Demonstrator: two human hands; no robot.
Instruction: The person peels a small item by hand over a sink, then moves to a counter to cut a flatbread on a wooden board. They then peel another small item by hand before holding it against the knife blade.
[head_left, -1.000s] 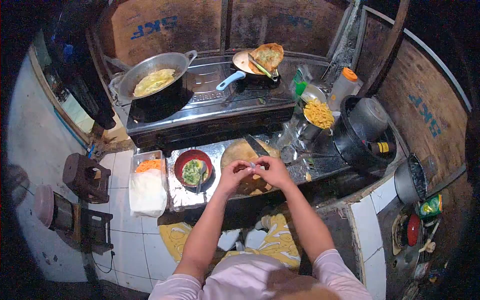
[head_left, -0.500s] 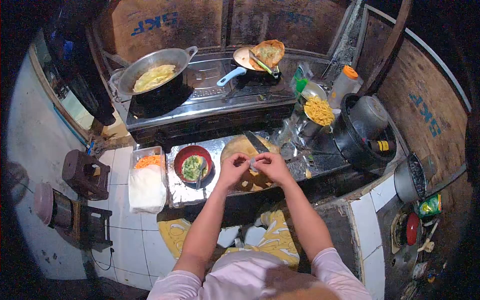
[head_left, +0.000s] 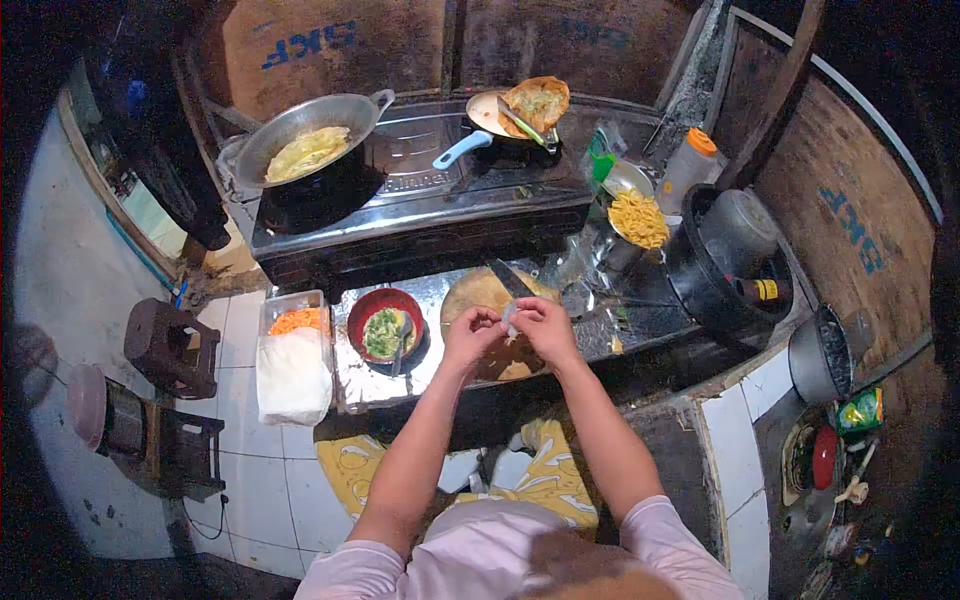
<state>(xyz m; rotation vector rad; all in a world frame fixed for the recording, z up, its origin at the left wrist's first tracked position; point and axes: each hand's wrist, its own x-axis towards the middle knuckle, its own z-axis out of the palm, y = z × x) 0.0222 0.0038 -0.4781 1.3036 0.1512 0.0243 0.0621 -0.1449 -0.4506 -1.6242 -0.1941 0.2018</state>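
Observation:
My right hand pinches a small, pale, thin piece, too small to name. Close beside it, my left hand has its fingers curled together at the piece's left side; whether they grip anything is hidden. Both hands are above a round wooden cutting board. A knife with a dark blade lies across the board's far edge, just beyond my fingers. To the left stands a red bowl containing chopped greens in a yellowish mix and a spoon.
A wok with frying food and a blue-handled pan sit on the stove. Far left of the board is a plastic container with orange shreds. Yellow pieces fill a vessel at right, near a black tub.
The fingertips have drawn slightly apart, and the pale piece now shows upright at my right fingers. My right hand has risen a little. The food in the wok has shifted shape slightly.

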